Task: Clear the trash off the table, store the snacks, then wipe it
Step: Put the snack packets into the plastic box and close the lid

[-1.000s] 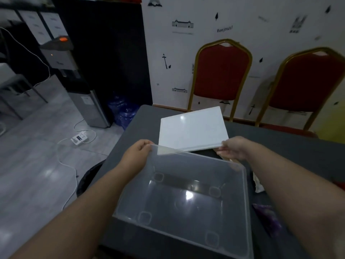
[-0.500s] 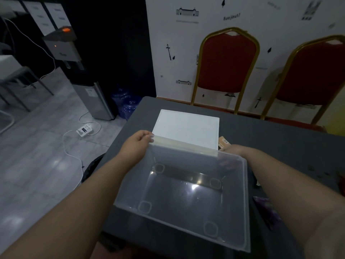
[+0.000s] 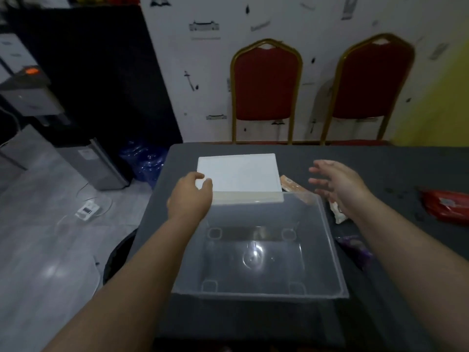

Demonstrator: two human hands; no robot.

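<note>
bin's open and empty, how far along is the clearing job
Early. Done: the lid is off the clear bin and lies on the table behind it. In hand: the left hand grips the lid's corner; the right hand hovers open over the wrappers. Left: the orange packet, red packet and purple packet are still out, and no wiping yet.

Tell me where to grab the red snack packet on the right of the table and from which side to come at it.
Take the red snack packet with the right hand, coming from above. It appears to lie flat on the table with nothing on it, so pinching across its near left end looks easiest. Its right part runs out of frame.
</note>
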